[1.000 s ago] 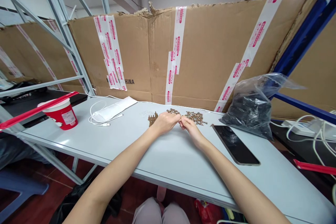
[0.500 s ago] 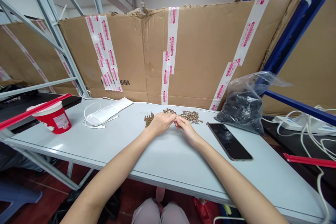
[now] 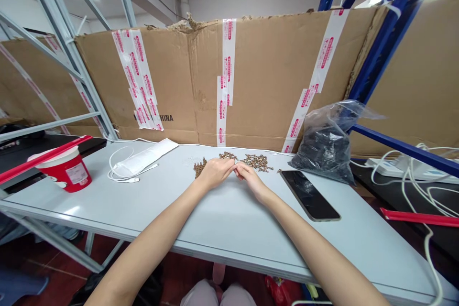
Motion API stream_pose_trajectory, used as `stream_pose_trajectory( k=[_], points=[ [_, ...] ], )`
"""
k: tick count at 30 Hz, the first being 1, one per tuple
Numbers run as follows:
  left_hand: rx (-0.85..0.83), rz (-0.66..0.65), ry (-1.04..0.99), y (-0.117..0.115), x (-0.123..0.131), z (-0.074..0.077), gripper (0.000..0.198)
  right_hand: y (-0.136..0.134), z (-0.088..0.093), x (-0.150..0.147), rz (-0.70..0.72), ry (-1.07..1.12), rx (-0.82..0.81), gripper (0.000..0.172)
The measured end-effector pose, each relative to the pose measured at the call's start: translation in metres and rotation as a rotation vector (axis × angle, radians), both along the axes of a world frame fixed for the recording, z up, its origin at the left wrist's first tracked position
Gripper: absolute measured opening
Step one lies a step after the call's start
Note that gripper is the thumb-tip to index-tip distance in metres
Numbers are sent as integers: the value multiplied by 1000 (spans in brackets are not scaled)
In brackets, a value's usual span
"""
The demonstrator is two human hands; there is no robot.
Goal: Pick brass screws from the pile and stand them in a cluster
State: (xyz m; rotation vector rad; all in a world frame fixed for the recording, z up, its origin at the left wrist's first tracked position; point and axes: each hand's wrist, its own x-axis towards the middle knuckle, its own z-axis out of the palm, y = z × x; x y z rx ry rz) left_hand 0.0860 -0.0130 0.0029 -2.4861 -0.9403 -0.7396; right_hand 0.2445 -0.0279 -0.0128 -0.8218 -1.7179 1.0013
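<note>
My left hand (image 3: 217,172) and my right hand (image 3: 250,176) meet fingertip to fingertip above the middle of the table. Both are closed in a pinch, and whatever lies between the fingers is too small to make out. Just left of my left hand is a cluster of small brass-coloured pieces (image 3: 199,167), partly covered by that hand. Behind the fingertips lies a small heap of similar metal pieces (image 3: 228,155). A wider spread of brownish metal pieces (image 3: 258,162) sits behind my right hand. Tiny clear bits (image 3: 194,159) lie at the left cluster's far side.
On the grey table (image 3: 161,201) a phone (image 3: 311,195) lies at right, before a plastic bag of black items (image 3: 324,153). At left stand a red cup (image 3: 70,169) and a white sleeve (image 3: 145,158) with a cable. Cardboard (image 3: 265,81) walls the back.
The whole view has shifted slightly, so things appear a little lower and further left. My hands stay pinched together over the same place, with only slight finger movement.
</note>
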Motion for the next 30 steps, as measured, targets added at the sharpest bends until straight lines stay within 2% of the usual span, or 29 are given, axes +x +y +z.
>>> stream_pose_trajectory(
  k=[4, 8, 13, 22, 25, 30],
  points=[
    [-46, -18, -67, -2, 0, 2, 37, 1, -2, 0, -1, -11, 36, 44],
    [-107, -72, -158, -7, 1, 6, 29, 0, 2, 1, -18, 24, -15, 43],
    [-104, -90, -108, -7, 2, 5, 25, 2, 5, 4, -7, 25, -21, 43],
    [-101, 73, -14, -5, 4, 4, 33, 0, 4, 1, -39, -109, 50, 43],
    [-112, 98, -45, -6, 3, 4, 34, 1, 2, 2, -46, -117, 36, 40],
    [-199, -36, -259, -3, 3, 4, 33, 6, 0, 6, -75, -72, 2, 35]
  ],
)
